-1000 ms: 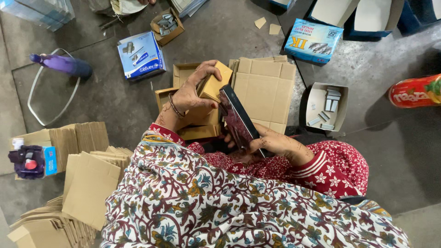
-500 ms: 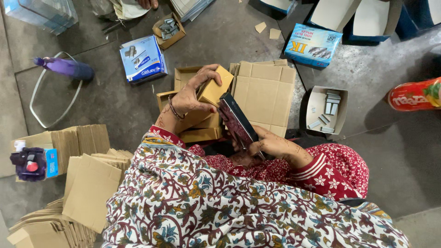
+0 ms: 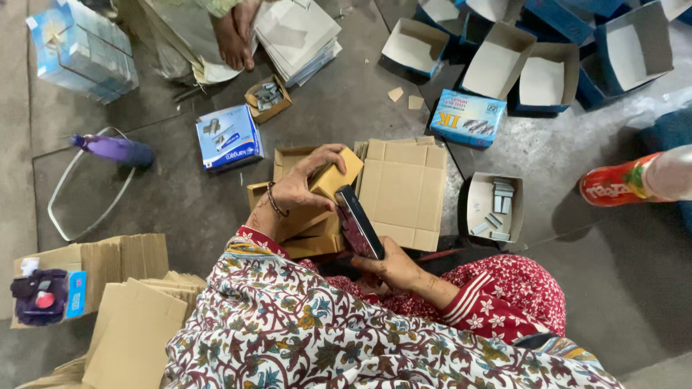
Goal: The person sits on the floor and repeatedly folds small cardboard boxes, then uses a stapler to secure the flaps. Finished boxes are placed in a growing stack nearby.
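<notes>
— Small cardboard box [image 3: 336, 176]?
— Gripped in left hand [image 3: 303, 189], just left of flat cardboard sheet [image 3: 404, 191].
— Right hand [image 3: 393, 266]?
— Closed around dark phone [image 3: 358, 223], below the box, at the sheet's lower left corner.

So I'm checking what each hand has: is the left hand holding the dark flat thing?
No, the left hand grips a small tan cardboard box, while the right hand holds the dark flat object.
</notes>
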Demonstrator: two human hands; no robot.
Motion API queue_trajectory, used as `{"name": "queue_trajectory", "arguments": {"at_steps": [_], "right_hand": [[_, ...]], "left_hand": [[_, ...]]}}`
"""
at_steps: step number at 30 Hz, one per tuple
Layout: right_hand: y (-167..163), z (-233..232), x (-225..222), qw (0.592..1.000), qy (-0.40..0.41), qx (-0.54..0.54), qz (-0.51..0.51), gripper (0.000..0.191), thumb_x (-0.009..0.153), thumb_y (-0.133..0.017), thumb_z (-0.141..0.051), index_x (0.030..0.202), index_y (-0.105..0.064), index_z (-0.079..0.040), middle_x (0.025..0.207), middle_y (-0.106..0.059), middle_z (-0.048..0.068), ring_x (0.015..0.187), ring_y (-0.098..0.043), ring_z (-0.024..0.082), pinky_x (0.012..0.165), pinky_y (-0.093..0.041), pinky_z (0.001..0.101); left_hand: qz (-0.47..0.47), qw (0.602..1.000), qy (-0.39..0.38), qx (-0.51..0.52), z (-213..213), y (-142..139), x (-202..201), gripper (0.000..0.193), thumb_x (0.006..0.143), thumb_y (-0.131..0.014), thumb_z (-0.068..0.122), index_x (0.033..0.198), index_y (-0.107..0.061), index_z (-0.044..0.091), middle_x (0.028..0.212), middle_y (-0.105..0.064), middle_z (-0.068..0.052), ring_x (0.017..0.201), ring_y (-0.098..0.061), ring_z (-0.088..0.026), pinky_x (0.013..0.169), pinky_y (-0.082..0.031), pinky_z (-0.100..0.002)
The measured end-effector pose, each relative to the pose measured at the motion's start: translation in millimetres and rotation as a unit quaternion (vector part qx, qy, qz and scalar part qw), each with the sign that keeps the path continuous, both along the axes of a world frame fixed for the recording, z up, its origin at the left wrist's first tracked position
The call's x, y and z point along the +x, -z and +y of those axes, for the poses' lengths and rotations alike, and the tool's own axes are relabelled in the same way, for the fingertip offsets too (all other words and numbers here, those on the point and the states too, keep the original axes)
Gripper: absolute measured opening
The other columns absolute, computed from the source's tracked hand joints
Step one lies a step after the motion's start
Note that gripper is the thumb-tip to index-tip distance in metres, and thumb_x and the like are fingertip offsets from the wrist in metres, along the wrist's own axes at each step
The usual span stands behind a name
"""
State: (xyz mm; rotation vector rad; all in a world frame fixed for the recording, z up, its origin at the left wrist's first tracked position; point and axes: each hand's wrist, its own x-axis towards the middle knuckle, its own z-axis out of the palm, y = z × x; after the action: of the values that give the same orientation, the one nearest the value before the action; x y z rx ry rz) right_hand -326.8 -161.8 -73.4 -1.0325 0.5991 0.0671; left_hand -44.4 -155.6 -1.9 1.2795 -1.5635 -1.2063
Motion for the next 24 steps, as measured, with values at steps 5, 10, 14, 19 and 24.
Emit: {"name": "queue_trajectory", "arguments": {"at_steps": [5,10,14,19,24], "right_hand": [[3,-15,-3,0.996,-0.013,-0.036,-0.075,0.044,0.087,-0.074,-0.015,0.126,-0.058,-0.002,0.107,-0.065,0.010,0.092,-0.061,0.017,0.081,-0.051,0.0326],[9,-60,-2,0.974,0.020,-0.195,-0.109,0.071,0.082,-0.077,-0.023,0.143,-0.049,-0.002,0.128,-0.059,0.016,0.120,-0.055,0.026,0.105,-0.042,0.0384],[5,-94,8,0.832,-0.017,-0.530,0.167,0.087,0.072,-0.082,-0.032,0.146,-0.043,-0.010,0.126,-0.060,0.017,0.120,-0.057,0.033,0.103,-0.044,0.0439],[4,-111,7,0.814,0.044,-0.555,0.165,0.062,0.085,-0.073,-0.030,0.141,-0.055,-0.012,0.125,-0.062,0.018,0.116,-0.058,0.034,0.100,-0.046,0.0434],[4,-133,-6,0.923,0.259,0.189,-0.214,0.054,0.104,-0.056,-0.041,0.131,-0.066,0.005,0.111,-0.070,0.016,0.095,-0.067,0.026,0.084,-0.055,0.0388]], "left_hand": [[-0.039,0.999,-0.017,-0.021,-5,1,1,0.074,0.064,-0.097,0.041,0.124,-0.061,0.017,0.157,-0.042,-0.013,0.147,-0.042,-0.027,0.122,-0.032,-0.039],[0.025,0.982,-0.164,-0.085,-2,1,8,0.083,0.067,-0.096,0.043,0.135,-0.057,0.018,0.154,-0.040,-0.009,0.147,-0.042,-0.026,0.123,-0.035,-0.040],[0.144,0.961,-0.215,-0.102,2,-5,14,0.100,0.071,-0.095,0.039,0.152,-0.042,0.015,0.154,-0.042,-0.009,0.146,-0.045,-0.024,0.123,-0.040,-0.038],[0.201,0.955,-0.182,-0.123,0,-10,-3,0.118,0.072,-0.095,0.021,0.165,-0.022,0.013,0.159,-0.040,-0.009,0.149,-0.043,-0.022,0.126,-0.038,-0.037],[0.257,0.950,-0.178,-0.008,2,-2,-25,0.136,0.061,-0.098,0.020,0.164,-0.009,0.016,0.157,-0.032,-0.011,0.137,-0.042,-0.029,0.091,-0.044,-0.048]]}}
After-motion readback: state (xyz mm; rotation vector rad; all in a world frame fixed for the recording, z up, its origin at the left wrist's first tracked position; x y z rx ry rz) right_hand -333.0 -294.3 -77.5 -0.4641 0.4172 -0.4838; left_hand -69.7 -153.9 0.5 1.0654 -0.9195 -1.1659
